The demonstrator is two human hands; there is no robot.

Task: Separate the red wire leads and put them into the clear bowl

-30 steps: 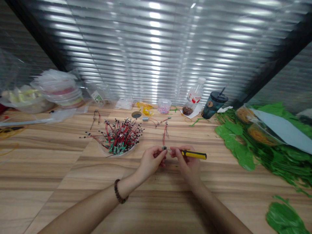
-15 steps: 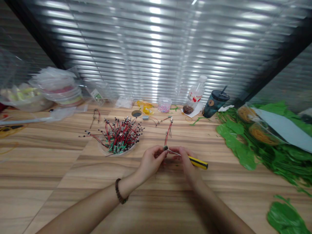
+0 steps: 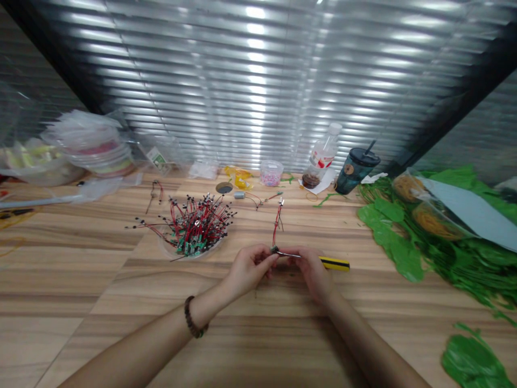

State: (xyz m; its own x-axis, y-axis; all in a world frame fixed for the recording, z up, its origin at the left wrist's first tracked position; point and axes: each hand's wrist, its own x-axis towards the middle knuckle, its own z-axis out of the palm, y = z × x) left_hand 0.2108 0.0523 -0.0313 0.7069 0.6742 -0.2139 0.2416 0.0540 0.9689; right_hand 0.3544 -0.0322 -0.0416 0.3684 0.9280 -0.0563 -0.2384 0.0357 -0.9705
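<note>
My left hand [image 3: 252, 265] pinches a small circuit board [image 3: 274, 250] between thumb and fingers. Red and black wires [image 3: 277, 223] run from the board away from me across the table. My right hand [image 3: 315, 272] is closed around a screwdriver [image 3: 334, 263] with a yellow and black handle. Its thin metal shaft points left, and the tip meets the board or lies right beside it; I cannot tell which. To the left, a clear bowl [image 3: 164, 249] holds a heap of wired green boards [image 3: 197, 229].
A small motor with wires [image 3: 239, 195] lies behind the hands, near a tub of pink beads [image 3: 271, 173]. A bottle [image 3: 322, 156] and a dark cup [image 3: 357, 170] stand at the back. Green plastic leaves [image 3: 398, 242] spread along the right; stacked plastic containers [image 3: 99, 156] stand at left.
The screwdriver has turned to lie flatter, its handle end a little higher and farther right. My right hand has shifted slightly with it. My left hand still pinches the board.
</note>
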